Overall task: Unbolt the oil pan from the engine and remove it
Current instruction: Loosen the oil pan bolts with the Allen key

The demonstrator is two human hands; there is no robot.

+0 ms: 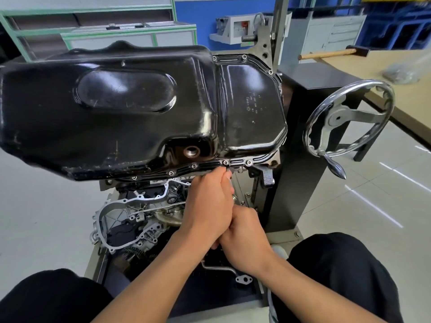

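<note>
The left hand (210, 201) is clenched round a thin dark tool (227, 170). The tool's tip sits just under a bolt (225, 162) on the near flange of the oil pan (140, 108). The right hand (247, 238) is pressed against the left from below with its back to us; I cannot tell whether it is clasping the tool's handle. The black pan is seated on the upturned engine (140, 220), and bolts show along the near and far flanges, so unbolting looks to be under way. The next move probably calls for seating the tip squarely in the bolt head before turning. The tool's shaft is hidden by the hands, and the pan's left end is cut off. A handwheel (349, 117) stands to the right.
</note>
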